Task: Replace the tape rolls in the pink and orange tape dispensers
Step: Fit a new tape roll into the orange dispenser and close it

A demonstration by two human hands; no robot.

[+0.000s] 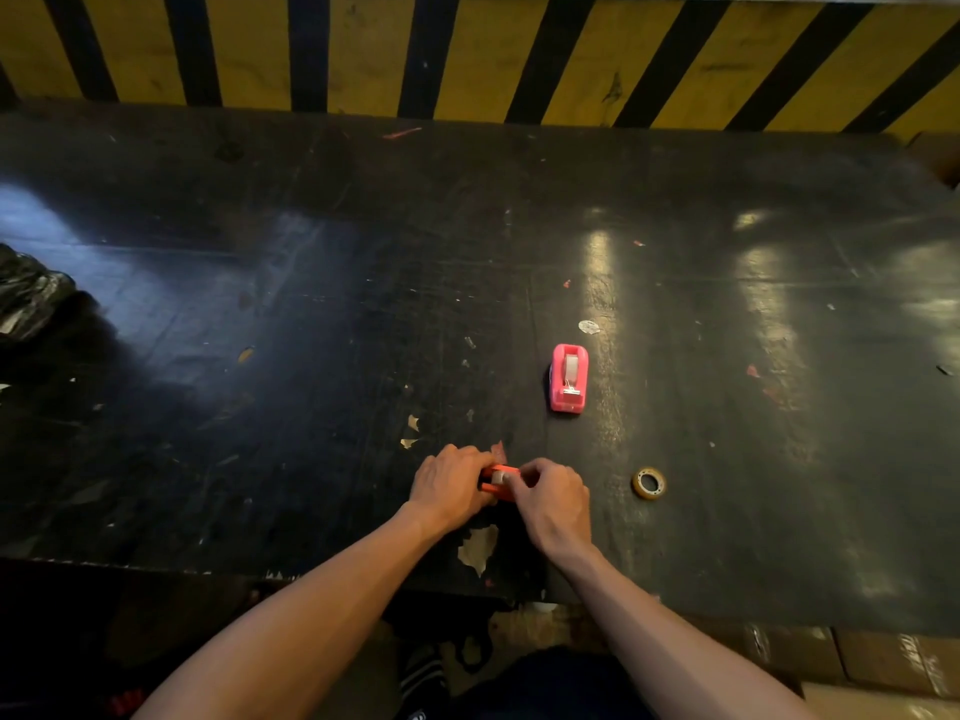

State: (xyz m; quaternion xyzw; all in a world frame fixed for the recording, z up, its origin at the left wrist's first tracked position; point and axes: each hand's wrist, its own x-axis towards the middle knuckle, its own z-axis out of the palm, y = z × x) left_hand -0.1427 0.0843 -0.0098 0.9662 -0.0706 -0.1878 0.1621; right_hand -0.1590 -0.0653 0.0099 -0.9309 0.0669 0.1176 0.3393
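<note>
The orange tape dispenser [497, 481] lies on the black table near its front edge, mostly hidden between my two hands. My left hand [448, 485] grips its left end. My right hand [555, 498] pinches its right side, fingertips over a pale tape roll seated inside it. The pink tape dispenser [568, 377] stands alone farther back and to the right, with a clear tape roll in it. A loose yellowish tape roll [648, 483] lies flat on the table to the right of my right hand.
The black table [311, 304] is scratched and dotted with paper scraps. A black plastic bag [28, 296] sits at the left edge. A yellow-and-black striped wall [467, 54] runs behind the table. Cardboard boxes [883, 667] lie below at the right.
</note>
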